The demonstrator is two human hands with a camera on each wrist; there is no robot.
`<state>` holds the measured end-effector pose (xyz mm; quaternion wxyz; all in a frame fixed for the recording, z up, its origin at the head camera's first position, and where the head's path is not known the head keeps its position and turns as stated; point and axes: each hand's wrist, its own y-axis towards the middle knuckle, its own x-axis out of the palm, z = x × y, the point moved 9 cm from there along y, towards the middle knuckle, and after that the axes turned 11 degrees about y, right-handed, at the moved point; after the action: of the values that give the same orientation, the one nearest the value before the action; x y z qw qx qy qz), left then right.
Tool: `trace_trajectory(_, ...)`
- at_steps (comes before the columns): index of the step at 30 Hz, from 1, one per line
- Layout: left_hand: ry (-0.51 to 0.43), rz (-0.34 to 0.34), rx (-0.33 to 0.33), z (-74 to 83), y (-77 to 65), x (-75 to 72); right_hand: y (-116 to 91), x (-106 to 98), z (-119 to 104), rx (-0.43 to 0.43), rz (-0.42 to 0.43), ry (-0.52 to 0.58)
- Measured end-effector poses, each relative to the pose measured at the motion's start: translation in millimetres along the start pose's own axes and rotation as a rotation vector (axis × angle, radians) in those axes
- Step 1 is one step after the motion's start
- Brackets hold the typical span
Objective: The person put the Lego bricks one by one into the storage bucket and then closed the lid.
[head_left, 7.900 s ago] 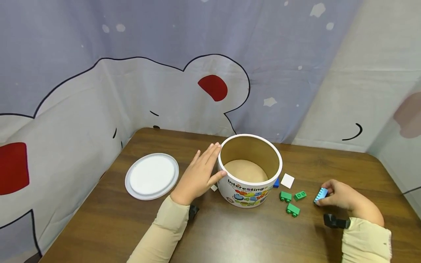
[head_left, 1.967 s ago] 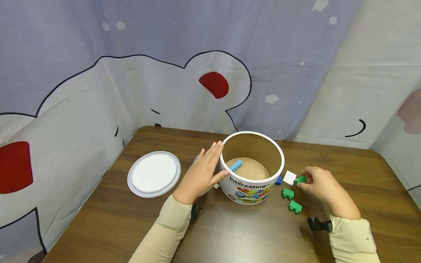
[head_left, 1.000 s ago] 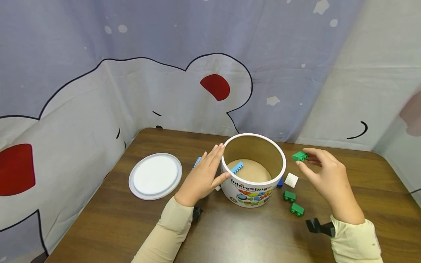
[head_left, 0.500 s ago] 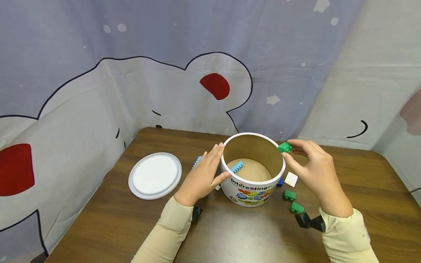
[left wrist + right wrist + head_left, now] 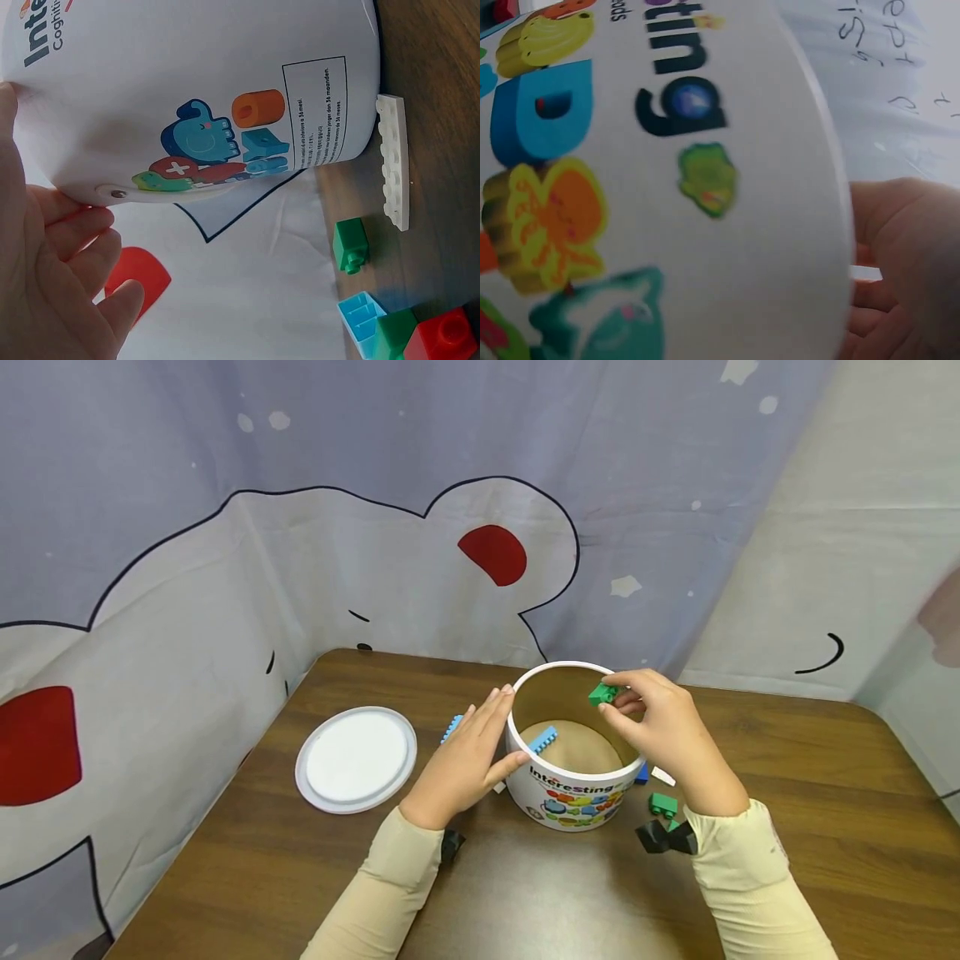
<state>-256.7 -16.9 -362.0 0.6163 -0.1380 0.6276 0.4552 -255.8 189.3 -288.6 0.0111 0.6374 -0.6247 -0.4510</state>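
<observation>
A white round tub with printed pictures stands on the wooden table. My left hand rests against its left side, fingers straight and the thumb at the rim. Over the tub's opening my right hand pinches a green building brick between thumb and fingers. A light-blue toothed brick lies inside on the tub's floor. In the right wrist view the tub wall hides the brick and most of the right hand.
A white lid lies to the left. Right of the tub are a green brick, a blue brick and a white piece. In the left wrist view, a white studded strip, a small green brick and a red brick lie beside the tub.
The right hand set a light-blue brick in the tub, then picked up a green brick from the table and carried it left over the opening. The left hand stays at the tub.
</observation>
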Motion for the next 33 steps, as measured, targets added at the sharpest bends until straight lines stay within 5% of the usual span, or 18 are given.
trace_trajectory(9, -0.003, -0.006, -0.001, 1.7, 1.3, 1.2, 2, 12, 11, 0.125, -0.064, -0.057)
trace_trajectory(25, -0.005, -0.005, 0.0, 0.2, -0.3, 0.7, -24, -27, -17, -0.157, 0.172, -0.072)
trace_trajectory(33, -0.007, -0.001, 0.005, 0.1, -0.5, 0.8, -47, -43, -8, -0.13, 0.188, -0.069)
